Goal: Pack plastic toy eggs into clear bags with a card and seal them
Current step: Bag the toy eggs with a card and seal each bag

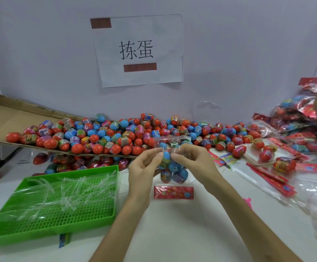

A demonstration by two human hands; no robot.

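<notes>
Remotely, I am watching the left hand (144,165) and right hand (191,161) each pinching the neck of a clear bag (170,140). It is holding blue toy eggs (172,167), with its red card (173,192) hanging lowest over the white table (172,233), beside a green tray (59,205).

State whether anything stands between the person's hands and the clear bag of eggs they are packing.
Nothing visible does. The left hand and the right hand both pinch the clear bag near its top, just above the eggs inside it, with nothing else between them and the plastic.
</notes>
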